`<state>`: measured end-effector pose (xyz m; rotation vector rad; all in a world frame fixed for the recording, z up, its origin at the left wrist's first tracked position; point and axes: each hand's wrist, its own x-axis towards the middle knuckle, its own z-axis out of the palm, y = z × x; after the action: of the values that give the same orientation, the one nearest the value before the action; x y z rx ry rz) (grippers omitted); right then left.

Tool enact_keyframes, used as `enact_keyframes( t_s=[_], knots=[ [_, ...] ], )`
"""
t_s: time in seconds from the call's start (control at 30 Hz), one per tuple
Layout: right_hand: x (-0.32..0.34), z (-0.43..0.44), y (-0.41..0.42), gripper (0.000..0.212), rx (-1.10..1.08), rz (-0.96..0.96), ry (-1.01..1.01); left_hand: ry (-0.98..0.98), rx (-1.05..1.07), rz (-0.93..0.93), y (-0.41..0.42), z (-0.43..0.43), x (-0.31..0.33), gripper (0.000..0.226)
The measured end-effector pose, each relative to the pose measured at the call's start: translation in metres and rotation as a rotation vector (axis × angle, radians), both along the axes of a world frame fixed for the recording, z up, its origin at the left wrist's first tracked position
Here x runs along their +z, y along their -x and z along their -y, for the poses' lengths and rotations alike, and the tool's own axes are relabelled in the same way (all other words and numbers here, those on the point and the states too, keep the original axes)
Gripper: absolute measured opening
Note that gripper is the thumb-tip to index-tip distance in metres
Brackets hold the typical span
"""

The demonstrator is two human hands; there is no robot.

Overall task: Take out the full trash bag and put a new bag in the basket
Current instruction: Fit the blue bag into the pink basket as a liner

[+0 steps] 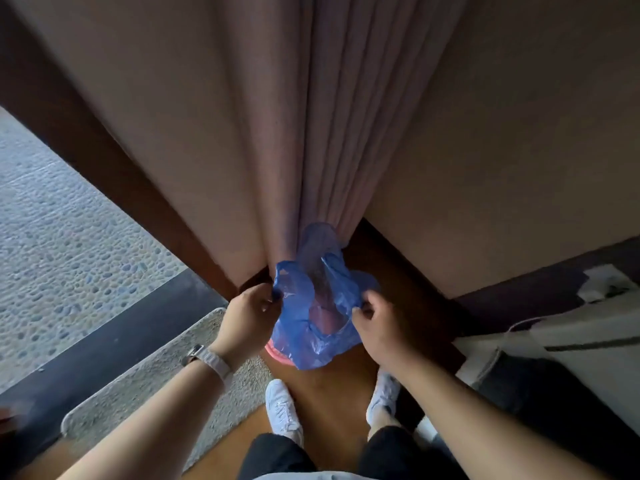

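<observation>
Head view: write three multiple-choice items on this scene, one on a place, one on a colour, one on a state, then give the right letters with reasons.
1. Where is the pink basket?
A. on the floor beneath the bag, in front of the shoes
B. on the grey mat
C. hung on the curtain

2. What colour is the bag?
A. black
B. blue
C. white

3. How is the bag held?
A. one hand only
B. lying loose on the floor
C. pinched at its rim by both hands, mouth spread open

Answers:
1. A, since only a pink edge shows under the bag, ahead of the white shoes.
2. B, since the thin plastic is plainly blue.
3. C, since the left hand and the right hand each grip an opposite side of the opening.
</observation>
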<state>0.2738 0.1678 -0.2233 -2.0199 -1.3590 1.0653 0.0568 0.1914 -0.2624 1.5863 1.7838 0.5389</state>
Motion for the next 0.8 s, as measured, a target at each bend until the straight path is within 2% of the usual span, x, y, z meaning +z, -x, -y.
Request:
enact_keyframes(
  t_s=[0.1, 0.27, 0.37, 0.57, 0.67, 0.8],
  knots=[
    [-0.052, -0.019, -0.006, 0.009, 0.067, 0.017, 0.031, 0.049, 0.099, -0.002, 0.0, -0.003, -0.042, 0.021],
    [-0.149, -0.048, -0.01, 0.007, 0.171, -0.08, 0.15, 0.101, 0.307, -0.013, -0.006, 0.0, -0.118, 0.031],
    [-0.202, -0.061, -0.008, 0.001, 0.267, -0.063, 0.197, 0.179, 0.463, -0.013, -0.01, 0.006, -0.165, 0.027],
    [-0.293, -0.066, 0.004, 0.015, 0.359, -0.144, 0.206, 0.284, 0.667, 0.058, -0.022, 0.034, -0.265, 0.015],
    [-0.34, -0.057, 0.012, 0.019, 0.341, -0.234, 0.19, 0.26, 0.768, 0.136, -0.028, 0.052, -0.311, 0.017],
    [-0.405, -0.041, 0.023, 0.026, 0.316, -0.357, 0.185, 0.155, 0.788, 0.184, -0.029, 0.067, -0.367, 0.016]
  ],
)
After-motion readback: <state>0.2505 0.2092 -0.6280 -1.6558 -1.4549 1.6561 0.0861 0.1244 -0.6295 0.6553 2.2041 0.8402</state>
